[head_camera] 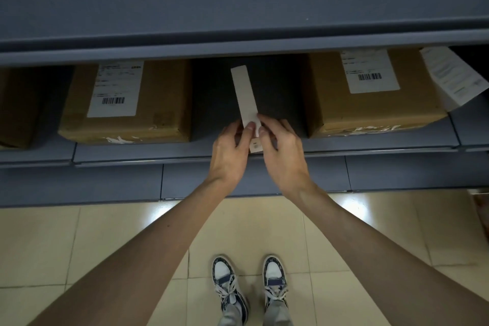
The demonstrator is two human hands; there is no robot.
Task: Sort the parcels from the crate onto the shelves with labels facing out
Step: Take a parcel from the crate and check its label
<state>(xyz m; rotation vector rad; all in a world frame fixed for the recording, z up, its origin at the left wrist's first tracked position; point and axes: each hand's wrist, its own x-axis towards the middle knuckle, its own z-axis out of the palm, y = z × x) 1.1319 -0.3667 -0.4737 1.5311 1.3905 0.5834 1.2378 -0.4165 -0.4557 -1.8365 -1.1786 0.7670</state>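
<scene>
A long, narrow white box (244, 92) lies on the grey shelf (370, 148) in the gap between two brown cardboard parcels. Its near end sticks out over the shelf's front edge. My left hand (230, 152) and my right hand (280, 149) both pinch that near end with thumb and fingertips. The left parcel (158, 113) carries a white label (115, 88) with a barcode on its top face. A second barcode label (370, 71) sits on top of the right parcel (412, 103).
Another brown box (16, 106) stands at the far left of the shelf. A white paper-wrapped parcel (453, 76) leans at the far right. An upper shelf (238, 45) overhangs the parcels. Beige floor tiles (92, 246) and my two shoes lie below.
</scene>
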